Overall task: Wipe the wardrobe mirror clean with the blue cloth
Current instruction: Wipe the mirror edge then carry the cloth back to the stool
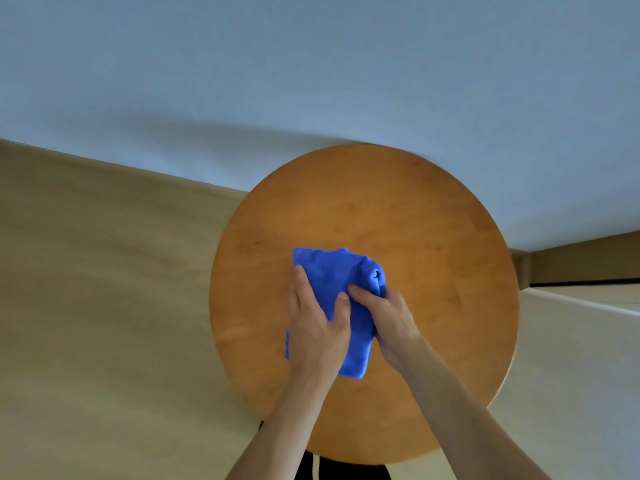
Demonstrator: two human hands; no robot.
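Note:
The blue cloth [329,275] lies folded near the middle of a round wooden table [433,237]. My left hand [317,327] holds its left side, thumb on top and fingers along the cloth's left edge. My right hand [388,318] grips the right side, thumb pressed on top and fingers curled under the bunched fold. The two thumbs almost touch over the cloth. No mirror or wardrobe is in view.
A pale wall [311,81] rises behind the table. Light wooden floor [104,289] spreads to the left. A pale flat surface [581,358] sits to the right of the table. Dark clothing [343,471] shows under the table's near edge.

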